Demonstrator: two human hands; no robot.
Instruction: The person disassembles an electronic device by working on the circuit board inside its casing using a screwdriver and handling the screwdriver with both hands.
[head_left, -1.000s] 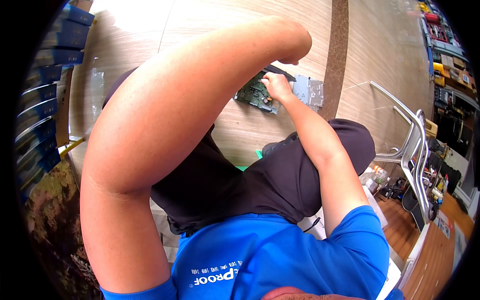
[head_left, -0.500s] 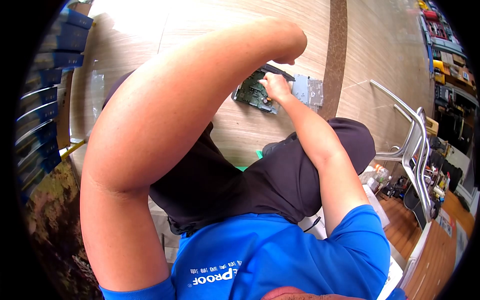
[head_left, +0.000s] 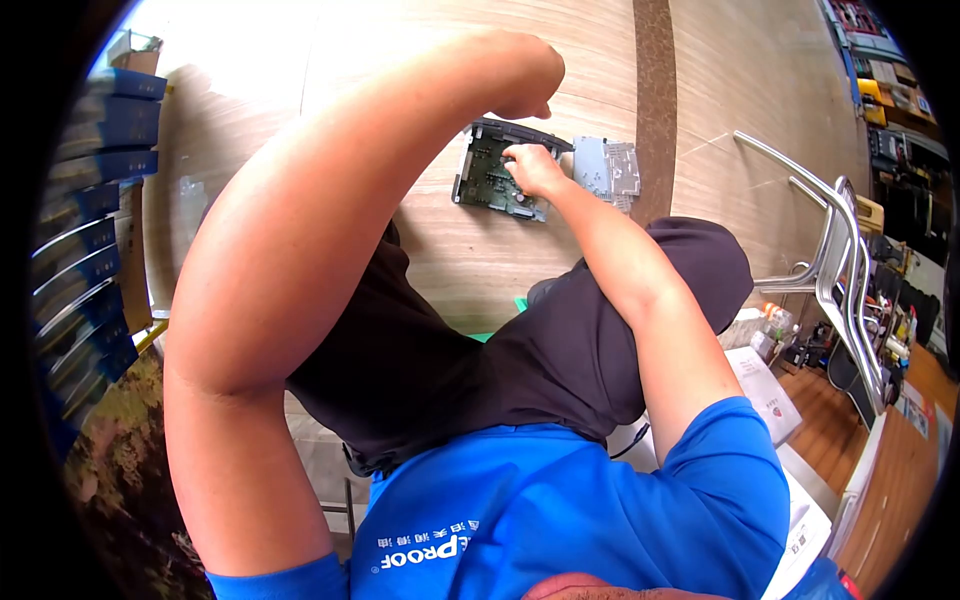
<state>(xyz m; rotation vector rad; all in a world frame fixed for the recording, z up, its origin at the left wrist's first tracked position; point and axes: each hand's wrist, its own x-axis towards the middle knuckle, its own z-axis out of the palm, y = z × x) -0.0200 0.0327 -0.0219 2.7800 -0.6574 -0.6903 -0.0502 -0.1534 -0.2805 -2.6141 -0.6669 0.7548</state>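
Observation:
A dark-framed electronic unit with an exposed green circuit board [head_left: 485, 178] lies on the floor in front of my crossed legs. My right hand [head_left: 537, 170] is over this board, its fingers curled together and pointing down at the components. Whatever is between the fingertips, if anything, is too small to make out. My left hand [head_left: 535, 75] hangs just beyond the board's far edge, bent at the wrist. Its back faces me and most fingers are hidden. Right of the unit lies a silver metal plate [head_left: 592, 165] with a cut-out section.
Blue boxes [head_left: 130, 105] are stacked along the left side. A metal tube-framed chair [head_left: 845, 230] stands at the right, near bottles and assorted items. A dark brown strip [head_left: 655, 110] crosses the pale floor [head_left: 450, 270]. Papers [head_left: 760, 385] lie beside my right hip.
The view has shifted a little, so the circuit board appears farther left. My right hand stays over the board, its fingertips lower among the components. My left hand remains bent beyond it.

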